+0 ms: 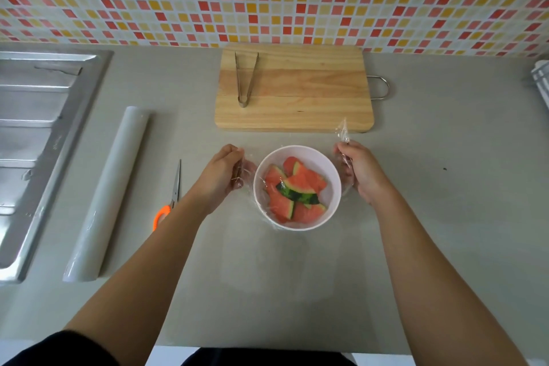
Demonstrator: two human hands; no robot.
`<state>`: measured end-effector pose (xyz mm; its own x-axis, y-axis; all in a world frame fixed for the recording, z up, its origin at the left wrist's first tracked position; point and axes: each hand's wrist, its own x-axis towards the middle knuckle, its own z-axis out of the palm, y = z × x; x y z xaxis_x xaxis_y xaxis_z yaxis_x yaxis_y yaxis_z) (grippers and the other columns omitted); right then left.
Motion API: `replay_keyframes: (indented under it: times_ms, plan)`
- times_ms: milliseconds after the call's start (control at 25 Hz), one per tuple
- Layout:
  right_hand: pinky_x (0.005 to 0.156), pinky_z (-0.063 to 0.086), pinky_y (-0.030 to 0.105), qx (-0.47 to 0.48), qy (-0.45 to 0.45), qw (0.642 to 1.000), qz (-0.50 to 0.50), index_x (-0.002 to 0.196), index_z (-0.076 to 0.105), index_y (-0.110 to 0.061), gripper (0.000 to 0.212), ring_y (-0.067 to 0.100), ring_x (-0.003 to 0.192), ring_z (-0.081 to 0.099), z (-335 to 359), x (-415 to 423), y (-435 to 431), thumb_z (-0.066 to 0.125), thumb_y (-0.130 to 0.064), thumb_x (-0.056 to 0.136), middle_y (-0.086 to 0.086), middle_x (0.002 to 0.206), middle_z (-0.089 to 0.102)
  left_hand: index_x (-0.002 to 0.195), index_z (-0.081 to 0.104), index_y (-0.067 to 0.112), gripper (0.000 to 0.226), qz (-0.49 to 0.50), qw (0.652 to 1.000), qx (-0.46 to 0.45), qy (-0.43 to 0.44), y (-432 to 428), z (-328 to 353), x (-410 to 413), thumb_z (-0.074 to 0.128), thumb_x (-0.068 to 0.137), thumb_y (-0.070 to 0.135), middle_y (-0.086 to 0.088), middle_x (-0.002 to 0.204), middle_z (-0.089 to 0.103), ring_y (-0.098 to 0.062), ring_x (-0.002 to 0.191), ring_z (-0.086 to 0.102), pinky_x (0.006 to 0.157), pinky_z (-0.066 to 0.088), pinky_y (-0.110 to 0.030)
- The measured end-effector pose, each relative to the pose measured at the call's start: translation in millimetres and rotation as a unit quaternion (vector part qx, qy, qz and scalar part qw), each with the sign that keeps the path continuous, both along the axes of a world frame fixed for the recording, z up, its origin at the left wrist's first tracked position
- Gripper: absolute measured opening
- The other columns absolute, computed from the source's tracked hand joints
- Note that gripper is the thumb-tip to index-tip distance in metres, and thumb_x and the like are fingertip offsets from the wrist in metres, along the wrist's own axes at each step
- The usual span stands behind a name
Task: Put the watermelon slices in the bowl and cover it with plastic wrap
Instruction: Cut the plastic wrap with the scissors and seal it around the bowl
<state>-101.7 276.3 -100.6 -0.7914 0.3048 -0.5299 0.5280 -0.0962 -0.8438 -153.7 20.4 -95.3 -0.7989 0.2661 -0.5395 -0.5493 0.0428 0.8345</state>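
Bare forearms (142,261); left hand (221,175) and right hand (361,171) pinch crinkly wrap (344,132) (clear) over round white bowl (334,190).

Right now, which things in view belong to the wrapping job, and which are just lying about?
In the job: bowl, watermelon slices in it, plastic wrap over it, left hand and right hand gripping the wrap's ends.
Lying about: wrap roll, scissors, tongs on the cutting board, sink.

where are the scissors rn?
Head view: the scissors lie on the counter left of the bowl, between the plastic wrap roll and the left hand.
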Motion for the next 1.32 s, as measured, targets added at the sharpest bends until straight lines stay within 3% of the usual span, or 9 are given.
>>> replay_keyframes:
  times_ms: [200,320,440,520,720,920,1040,1160,1320]
  plan:
    - [0.058,0.041,0.028,0.045,-0.088,0.984,0.150,0.057,0.070,-0.032,0.049,0.003,0.044,0.056,17.0,-8.1,-4.7,0.047,-0.070,0.077,-0.014,0.045,0.058,0.094,0.064,0.020,0.041,-0.081,0.979,-0.178,0.064,3.4,9.6,-1.3,0.052,0.084,0.058,0.007,0.064,0.061,-0.007,0.053,0.050,0.051,0.039,-0.021]
    - [0.061,0.040,0.029,0.052,-0.087,0.986,0.129,0.066,0.074,-0.027,0.042,0.009,0.051,0.055,15.2,-14.6,-2.1,0.055,-0.062,0.078,-0.012,0.045,0.058,0.075,0.071,0.027,0.034,-0.112,0.961,-0.224,0.117,10.8,12.4,-1.4,0.054,0.086,0.054,0.013,0.074,0.063,0.000,0.060,0.053,0.054,0.038,-0.021]
    - [0.056,0.040,0.026,-0.036,-0.044,0.996,0.062,0.066,0.069,-0.019,0.033,0.010,0.054,0.053,11.1,-17.2,-4.0,0.057,-0.042,0.087,-0.011,0.049,0.058,0.068,0.070,0.023,0.029,-0.046,0.975,-0.172,0.136,17.7,12.6,1.1,0.059,0.090,0.038,0.007,0.068,0.059,0.002,0.045,0.043,0.055,0.038,-0.021]
    - [0.052,0.039,0.022,-0.065,-0.028,0.997,0.028,0.068,0.069,-0.019,0.034,0.005,0.047,0.047,10.6,-17.6,-6.7,0.054,-0.042,0.089,-0.013,0.050,0.051,0.069,0.066,0.019,0.029,-0.016,0.979,-0.140,0.149,20.7,11.9,3.6,0.057,0.093,0.032,0.010,0.061,0.057,0.000,0.050,0.047,0.058,0.044,-0.021]
    - [0.045,0.031,0.019,0.028,-0.024,0.999,-0.012,0.066,0.068,-0.021,0.042,0.003,0.046,0.038,10.2,-19.7,-12.2,0.047,-0.048,0.090,-0.014,0.055,0.044,0.075,0.057,0.009,0.033,-0.028,0.961,-0.189,0.201,28.2,11.2,6.0,0.047,0.097,0.031,0.002,0.075,0.070,-0.021,0.070,0.066,0.065,0.054,-0.033]
    - [0.053,0.032,0.026,0.108,0.016,0.990,-0.084,0.061,0.061,-0.023,0.047,0.008,0.055,0.041,5.7,-19.3,-24.9,0.038,-0.048,0.094,-0.010,0.062,0.047,0.075,0.051,0.012,0.034,-0.066,0.912,-0.285,0.287,30.2,9.2,3.7,0.042,0.099,0.034,0.002,0.077,0.070,-0.015,0.067,0.065,0.058,0.046,-0.020]
    - [0.051,0.032,0.026,0.122,0.022,0.986,-0.114,0.060,0.059,-0.023,0.048,0.009,0.049,0.039,5.5,-18.9,-28.2,0.036,-0.047,0.095,-0.006,0.056,0.044,0.078,0.052,0.009,0.034,-0.080,0.907,-0.283,0.300,29.2,8.0,2.0,0.042,0.099,0.034,0.003,0.076,0.068,-0.012,0.060,0.062,0.050,0.040,-0.009]
    - [0.054,0.034,0.026,0.128,0.034,0.984,-0.115,0.059,0.058,-0.023,0.049,0.009,0.050,0.041,5.4,-20.0,-28.1,0.036,-0.046,0.095,-0.006,0.056,0.046,0.078,0.054,0.010,0.034,-0.083,0.902,-0.297,0.304,26.2,6.8,2.1,0.044,0.098,0.036,0.007,0.070,0.065,-0.006,0.051,0.055,0.050,0.040,-0.013]
    - [0.061,0.039,0.028,0.167,0.063,0.980,-0.086,0.060,0.056,-0.025,0.048,0.010,0.056,0.048,4.3,-18.4,-26.8,0.034,-0.046,0.096,-0.006,0.058,0.050,0.078,0.050,0.010,0.035,-0.063,0.891,-0.321,0.316,25.8,6.3,4.9,0.040,0.099,0.036,0.003,0.067,0.065,0.003,0.057,0.053,0.051,0.036,-0.007]
